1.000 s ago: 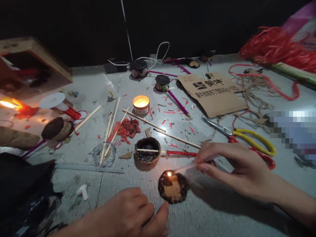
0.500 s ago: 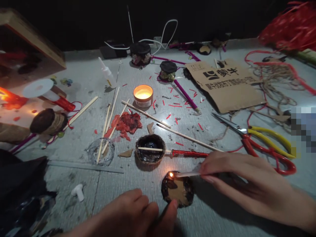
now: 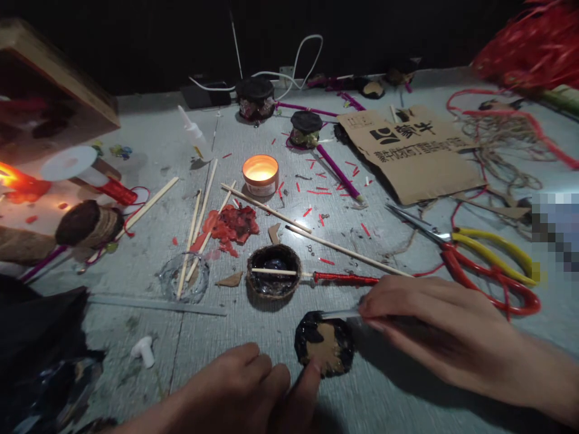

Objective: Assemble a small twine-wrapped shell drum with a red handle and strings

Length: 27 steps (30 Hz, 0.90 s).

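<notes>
Tabletop: grey, wood-grained surface (image 3: 217, 371), backed by a black wall (image 3: 149, 42).
Disc: your black-rimmed cardboard disc (image 3: 328, 342) lies flat between your two hands, just nearer you than the bowl (image 3: 271, 294).
Right hand: your right hand (image 3: 434, 328) pinches a translucent stick (image 3: 341, 313) between thumb and fingers; its tip is over the disc's far rim, your fingertips just right of that rim.
Left hand: one fingertip of your left hand (image 3: 253, 386) lies over the disc's near edge; the others curl together, and whether they hold anything, you cannot tell.
Candle: a lit tin candle (image 3: 261, 185) stands beyond the bowl.
Scissors: red-and-yellow-handled scissors (image 3: 447, 244) lie beyond your right hand.
</notes>
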Each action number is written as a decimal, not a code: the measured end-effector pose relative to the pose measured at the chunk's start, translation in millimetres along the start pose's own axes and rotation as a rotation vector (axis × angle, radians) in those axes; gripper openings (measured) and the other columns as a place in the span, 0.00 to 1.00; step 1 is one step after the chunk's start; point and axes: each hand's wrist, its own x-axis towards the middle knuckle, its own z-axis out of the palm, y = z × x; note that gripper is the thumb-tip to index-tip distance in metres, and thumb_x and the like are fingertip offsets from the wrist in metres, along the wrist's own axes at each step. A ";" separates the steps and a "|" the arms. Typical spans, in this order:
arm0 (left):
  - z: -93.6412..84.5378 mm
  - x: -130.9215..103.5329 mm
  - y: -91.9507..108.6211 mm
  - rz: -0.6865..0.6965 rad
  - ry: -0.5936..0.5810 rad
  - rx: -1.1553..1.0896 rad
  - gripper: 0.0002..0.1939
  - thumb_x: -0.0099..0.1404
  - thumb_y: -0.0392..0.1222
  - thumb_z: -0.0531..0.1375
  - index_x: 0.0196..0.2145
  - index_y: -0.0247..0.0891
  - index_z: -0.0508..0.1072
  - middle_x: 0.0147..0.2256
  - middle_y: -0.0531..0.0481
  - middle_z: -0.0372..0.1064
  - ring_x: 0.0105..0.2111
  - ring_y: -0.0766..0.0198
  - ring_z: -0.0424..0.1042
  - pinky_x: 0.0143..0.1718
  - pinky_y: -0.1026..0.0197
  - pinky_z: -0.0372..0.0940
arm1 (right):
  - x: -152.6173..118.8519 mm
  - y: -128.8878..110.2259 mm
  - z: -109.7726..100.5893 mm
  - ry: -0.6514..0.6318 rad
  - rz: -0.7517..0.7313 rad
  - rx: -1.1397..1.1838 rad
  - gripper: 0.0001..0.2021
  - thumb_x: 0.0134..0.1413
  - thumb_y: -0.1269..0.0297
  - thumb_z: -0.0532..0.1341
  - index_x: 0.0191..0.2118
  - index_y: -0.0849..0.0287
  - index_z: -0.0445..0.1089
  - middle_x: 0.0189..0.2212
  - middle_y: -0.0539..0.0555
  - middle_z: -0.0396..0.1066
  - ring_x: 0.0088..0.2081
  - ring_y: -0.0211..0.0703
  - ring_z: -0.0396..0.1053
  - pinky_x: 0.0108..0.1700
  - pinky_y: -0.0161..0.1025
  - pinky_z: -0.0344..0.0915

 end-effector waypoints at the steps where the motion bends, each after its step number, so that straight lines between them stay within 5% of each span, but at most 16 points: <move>1: 0.7 -0.4 0.6 0.003 0.001 -0.005 0.21 0.76 0.41 0.63 0.63 0.31 0.71 0.29 0.57 0.72 0.24 0.64 0.67 0.26 0.54 0.61 | 0.1 0.0 -0.1 0.003 0.000 0.000 0.06 0.72 0.69 0.61 0.49 0.51 0.71 0.37 0.51 0.82 0.36 0.40 0.82 0.36 0.33 0.78; 10: 6.7 -4.6 6.6 -0.035 0.005 0.007 0.26 0.74 0.34 0.65 0.66 0.29 0.67 0.32 0.56 0.75 0.27 0.64 0.71 0.32 0.54 0.66 | -5.3 3.4 -6.2 -0.022 -0.004 0.000 0.10 0.69 0.71 0.61 0.51 0.52 0.70 0.38 0.53 0.82 0.38 0.43 0.82 0.37 0.36 0.79; 16: 9.0 -2.4 2.9 -0.001 -0.010 0.001 0.25 0.78 0.43 0.62 0.66 0.28 0.66 0.32 0.56 0.75 0.26 0.63 0.70 0.30 0.54 0.64 | -5.2 1.9 -7.3 -0.006 0.003 0.032 0.12 0.66 0.73 0.62 0.50 0.51 0.72 0.37 0.52 0.82 0.36 0.44 0.82 0.36 0.37 0.79; 23: 8.5 -3.2 6.1 -0.019 -0.011 0.036 0.23 0.74 0.40 0.65 0.63 0.30 0.69 0.31 0.57 0.75 0.27 0.62 0.70 0.31 0.54 0.64 | -3.7 0.8 -6.9 -0.039 0.008 0.021 0.10 0.67 0.73 0.61 0.49 0.52 0.72 0.36 0.53 0.80 0.34 0.42 0.79 0.35 0.37 0.76; 27: 10.9 -3.2 6.6 -0.035 0.054 0.020 0.17 0.81 0.48 0.59 0.58 0.33 0.72 0.31 0.57 0.75 0.27 0.63 0.68 0.29 0.54 0.62 | -7.4 1.8 -9.0 -0.074 0.006 0.002 0.08 0.67 0.71 0.62 0.48 0.53 0.70 0.35 0.52 0.77 0.33 0.41 0.76 0.34 0.37 0.74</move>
